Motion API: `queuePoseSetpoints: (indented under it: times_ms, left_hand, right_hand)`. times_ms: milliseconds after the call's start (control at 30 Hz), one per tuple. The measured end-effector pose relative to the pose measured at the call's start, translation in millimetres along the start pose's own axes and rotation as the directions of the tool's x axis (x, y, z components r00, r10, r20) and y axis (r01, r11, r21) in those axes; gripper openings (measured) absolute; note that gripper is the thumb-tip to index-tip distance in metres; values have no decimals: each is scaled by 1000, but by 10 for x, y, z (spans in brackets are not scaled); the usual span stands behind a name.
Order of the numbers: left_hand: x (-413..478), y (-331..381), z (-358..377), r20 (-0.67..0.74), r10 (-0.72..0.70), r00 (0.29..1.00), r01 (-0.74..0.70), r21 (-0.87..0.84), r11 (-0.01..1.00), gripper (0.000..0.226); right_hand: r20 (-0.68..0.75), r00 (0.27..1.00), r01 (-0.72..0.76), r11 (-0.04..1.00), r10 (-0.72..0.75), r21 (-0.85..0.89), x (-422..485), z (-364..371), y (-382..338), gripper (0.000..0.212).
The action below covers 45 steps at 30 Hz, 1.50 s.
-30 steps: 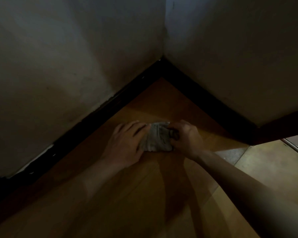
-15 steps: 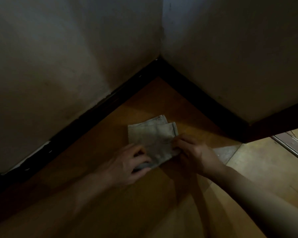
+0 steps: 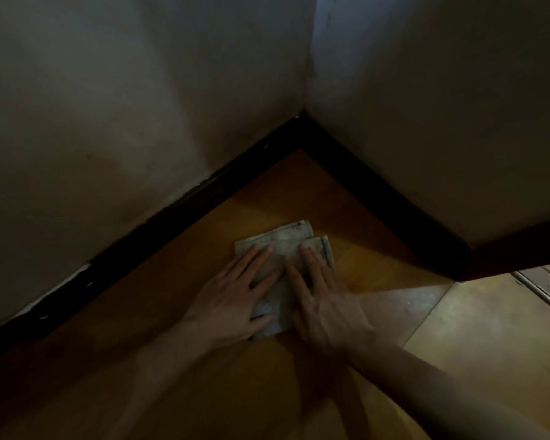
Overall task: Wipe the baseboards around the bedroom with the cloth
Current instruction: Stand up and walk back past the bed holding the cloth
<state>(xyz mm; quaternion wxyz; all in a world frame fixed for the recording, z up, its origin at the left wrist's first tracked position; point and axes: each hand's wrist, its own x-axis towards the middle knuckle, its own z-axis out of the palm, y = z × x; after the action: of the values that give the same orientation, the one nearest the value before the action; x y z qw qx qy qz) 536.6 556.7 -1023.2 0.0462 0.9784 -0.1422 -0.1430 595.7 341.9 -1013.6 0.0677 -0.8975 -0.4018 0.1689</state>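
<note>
Left wall (image 3: 108, 122): pale, dim, chipped along bottom edge.
Left baseboard (image 3: 159, 231): black strip, runs up to the corner, well apart from cloth.
Left hand (image 3: 235, 300): flat, palm down, fingers straight and spread, pressing left half of cloth; nothing grasped.
Cloth (image 3: 286, 242): grey, folded, flat on floor (image 3: 267, 192) in the corner, between both baseboards, touching neither; far edge shows two layers.
Right hand (image 3: 324, 300): slightly blurred, flat, fingers straight, pressing right half of cloth; released, no grasp.
Right baseboard (image 3: 378, 196): black, meets left one at corner, near cloth, not touching.
Right wall (image 3: 442, 106): pale, dim.
Door track (image 3: 540, 290): metal rail, far right, on lighter floor.
</note>
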Motion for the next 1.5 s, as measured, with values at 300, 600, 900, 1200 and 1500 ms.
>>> queuePoseSetpoints:
  times_ms: [300,600,900,1200,1500]
  left_hand:
    - [520,58,-20,-73,-218,973,209,-112,971,94]
    - [947,-140,-185,-133,-340,931,313,-190,931,94]
    - [947,-131,-126,-323,-358,876,340,-112,934,62]
    - [1059,-142,-157,-240,-349,906,314,-172,934,68]
    - [989,-67,-310,-163,-375,913,344,-188,920,80]
  right_hand:
    - [-57,997,-49,991,42,-128,655,-288,409,84]
    - [-242,945,-213,976,219,51,623,-101,560,58]
    - [-317,923,-201,976,218,86,830,-118,763,53]
    - [-236,955,-152,980,179,127,839,-162,756,68]
    - [-169,969,-146,970,179,193,845,-309,770,66]
